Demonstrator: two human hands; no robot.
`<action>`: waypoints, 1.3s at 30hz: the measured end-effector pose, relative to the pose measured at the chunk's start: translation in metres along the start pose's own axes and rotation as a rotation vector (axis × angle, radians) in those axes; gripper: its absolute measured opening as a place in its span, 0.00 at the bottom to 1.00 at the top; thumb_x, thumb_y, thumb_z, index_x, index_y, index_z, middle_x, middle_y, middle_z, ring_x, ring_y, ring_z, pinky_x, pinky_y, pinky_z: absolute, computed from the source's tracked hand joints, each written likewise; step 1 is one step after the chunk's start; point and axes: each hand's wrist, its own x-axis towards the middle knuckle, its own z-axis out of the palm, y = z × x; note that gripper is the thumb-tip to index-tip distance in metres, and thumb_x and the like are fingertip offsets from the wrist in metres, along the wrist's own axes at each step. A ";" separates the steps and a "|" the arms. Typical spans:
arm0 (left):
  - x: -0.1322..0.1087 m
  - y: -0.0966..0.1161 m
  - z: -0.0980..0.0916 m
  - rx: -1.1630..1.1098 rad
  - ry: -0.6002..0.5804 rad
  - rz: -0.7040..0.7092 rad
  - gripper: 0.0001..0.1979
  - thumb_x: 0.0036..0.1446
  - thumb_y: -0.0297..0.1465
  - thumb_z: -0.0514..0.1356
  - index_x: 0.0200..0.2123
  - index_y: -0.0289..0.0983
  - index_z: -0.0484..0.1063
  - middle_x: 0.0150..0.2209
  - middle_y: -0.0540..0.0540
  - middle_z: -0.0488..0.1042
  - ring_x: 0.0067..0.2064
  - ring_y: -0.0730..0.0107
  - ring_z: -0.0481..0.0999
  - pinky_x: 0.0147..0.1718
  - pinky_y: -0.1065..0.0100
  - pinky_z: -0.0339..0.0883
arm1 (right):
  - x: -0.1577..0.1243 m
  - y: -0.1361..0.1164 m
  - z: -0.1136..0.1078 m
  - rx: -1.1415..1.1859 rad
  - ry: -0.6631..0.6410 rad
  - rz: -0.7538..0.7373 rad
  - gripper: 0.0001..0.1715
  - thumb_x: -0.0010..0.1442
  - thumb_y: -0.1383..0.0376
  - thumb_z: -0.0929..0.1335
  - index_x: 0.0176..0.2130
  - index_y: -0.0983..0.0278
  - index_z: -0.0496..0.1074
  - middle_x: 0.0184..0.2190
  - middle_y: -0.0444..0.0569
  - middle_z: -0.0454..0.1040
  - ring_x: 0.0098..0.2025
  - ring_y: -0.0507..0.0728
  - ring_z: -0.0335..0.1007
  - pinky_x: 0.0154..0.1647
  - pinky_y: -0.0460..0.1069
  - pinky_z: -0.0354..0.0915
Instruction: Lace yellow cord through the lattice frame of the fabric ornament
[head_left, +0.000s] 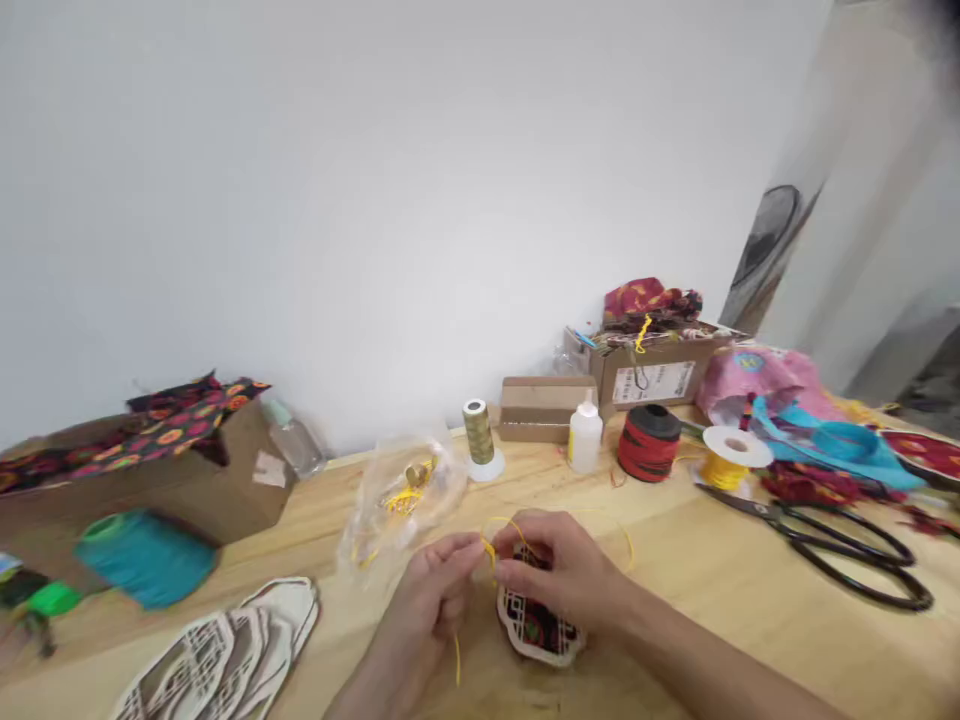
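My left hand (439, 590) pinches a yellow cord (457, 660), whose loose end hangs below the fingers. Close beside it, my right hand (559, 570) is closed on the same cord, with a loop of it curving out to the right over the table. Under the right hand is a white lattice-cut frame (540, 640) backed with dark patterned fabric; its upper part is covered by the fingers. Between the fingertips of both hands the cord is looped or knotted, too small to make out exactly.
Openwork frames (217, 660) lie at left near a teal thread cone (146, 558) and a fabric-filled box (255, 490). Behind stand a plastic bag (405, 490), green-gold spool (478, 435), glue bottle (585, 440) and red-black spool (649, 445). Scissors (847, 550) and yellow cord spool (727, 460) lie right.
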 end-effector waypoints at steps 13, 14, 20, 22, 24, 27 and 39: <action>0.002 -0.001 0.002 -0.015 -0.051 -0.028 0.09 0.41 0.33 0.62 0.21 0.34 0.66 0.09 0.63 0.47 0.13 0.86 0.38 0.11 0.79 0.32 | 0.003 0.000 0.005 0.167 -0.017 0.068 0.03 0.47 0.68 0.66 0.24 0.67 0.69 0.19 0.39 0.58 0.21 0.46 0.52 0.20 0.41 0.50; 0.002 -0.002 0.002 -0.008 -0.048 -0.027 0.09 0.40 0.34 0.62 0.21 0.34 0.66 0.09 0.63 0.47 0.13 0.86 0.38 0.11 0.79 0.32 | 0.003 -0.001 0.005 0.162 -0.021 0.070 0.03 0.47 0.68 0.66 0.24 0.67 0.69 0.19 0.39 0.59 0.21 0.46 0.52 0.20 0.41 0.50; 0.004 -0.005 0.002 0.065 0.000 -0.009 0.11 0.41 0.36 0.61 0.19 0.35 0.66 0.07 0.63 0.46 0.13 0.85 0.37 0.10 0.78 0.31 | 0.003 -0.004 0.003 0.260 -0.056 0.112 0.03 0.46 0.69 0.65 0.24 0.67 0.69 0.20 0.40 0.60 0.21 0.46 0.52 0.20 0.41 0.51; 0.004 -0.006 0.002 0.083 0.015 -0.006 0.11 0.40 0.37 0.62 0.18 0.35 0.66 0.07 0.63 0.45 0.13 0.85 0.37 0.11 0.78 0.31 | 0.003 -0.004 0.001 0.346 -0.108 0.161 0.03 0.46 0.69 0.65 0.23 0.68 0.68 0.19 0.40 0.60 0.20 0.46 0.51 0.19 0.41 0.50; 0.003 -0.006 0.004 0.093 0.029 0.000 0.11 0.39 0.37 0.62 0.18 0.35 0.66 0.07 0.63 0.45 0.13 0.85 0.37 0.11 0.77 0.30 | 0.002 -0.004 0.000 0.425 -0.168 0.210 0.05 0.46 0.67 0.65 0.23 0.68 0.67 0.18 0.39 0.59 0.19 0.45 0.50 0.18 0.41 0.49; 0.002 -0.006 0.005 0.091 0.021 0.012 0.11 0.39 0.36 0.62 0.18 0.35 0.67 0.07 0.62 0.47 0.13 0.85 0.38 0.11 0.77 0.31 | 0.000 -0.001 0.000 0.509 -0.222 0.221 0.07 0.44 0.65 0.68 0.23 0.67 0.66 0.15 0.37 0.57 0.18 0.45 0.48 0.17 0.41 0.47; 0.000 -0.003 0.012 0.087 0.047 0.023 0.11 0.35 0.35 0.64 0.17 0.34 0.68 0.07 0.61 0.52 0.12 0.87 0.40 0.11 0.77 0.31 | 0.002 0.001 0.000 0.598 -0.238 0.143 0.08 0.45 0.66 0.68 0.22 0.69 0.66 0.17 0.39 0.60 0.19 0.45 0.51 0.20 0.41 0.52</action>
